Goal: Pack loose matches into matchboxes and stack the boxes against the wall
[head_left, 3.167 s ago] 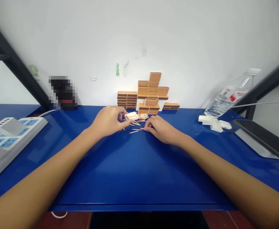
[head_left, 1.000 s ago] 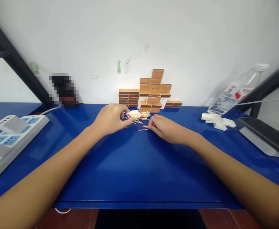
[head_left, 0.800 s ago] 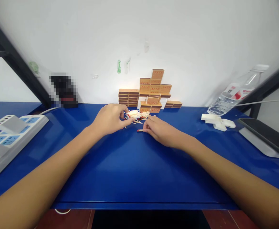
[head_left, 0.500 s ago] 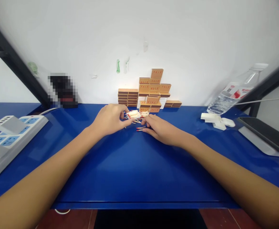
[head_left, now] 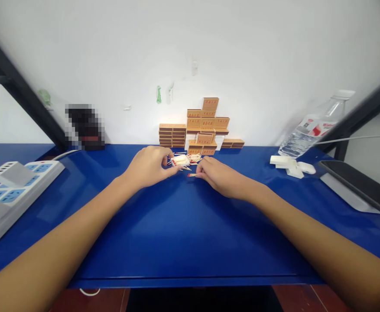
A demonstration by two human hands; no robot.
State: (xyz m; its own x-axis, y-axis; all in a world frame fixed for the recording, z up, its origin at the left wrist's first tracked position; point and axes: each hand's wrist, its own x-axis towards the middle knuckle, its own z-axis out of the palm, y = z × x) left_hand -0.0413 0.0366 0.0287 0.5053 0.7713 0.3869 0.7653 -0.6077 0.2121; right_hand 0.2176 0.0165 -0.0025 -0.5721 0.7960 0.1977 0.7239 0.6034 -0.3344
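My left hand (head_left: 151, 165) grips a small white matchbox tray (head_left: 180, 160) between thumb and fingers; red-tipped matches lie inside it. To its right, my right hand (head_left: 217, 175) pinches a few matches (head_left: 192, 175), their red heads pointing left, just above or on the table. A loose heap of matches (head_left: 194, 158) spreads behind and between the hands. Behind the heap, orange-brown matchboxes (head_left: 207, 122) are piled against the wall, with a lower stack (head_left: 172, 135) on the left and a short row (head_left: 233, 143) on the right.
On the blue table (head_left: 190, 234), a white power strip (head_left: 21, 186) lies at the left. A plastic water bottle (head_left: 316, 125) leans at the back right, near white plastic pieces (head_left: 292, 165) and a dark phone-like slab (head_left: 358, 184). A pixelated dark object (head_left: 86, 128) stands back left.
The fingers of my right hand have closed together on matches that stuck out between them before. My left hand still holds the tray, slightly lower. The whole view has shifted a little.
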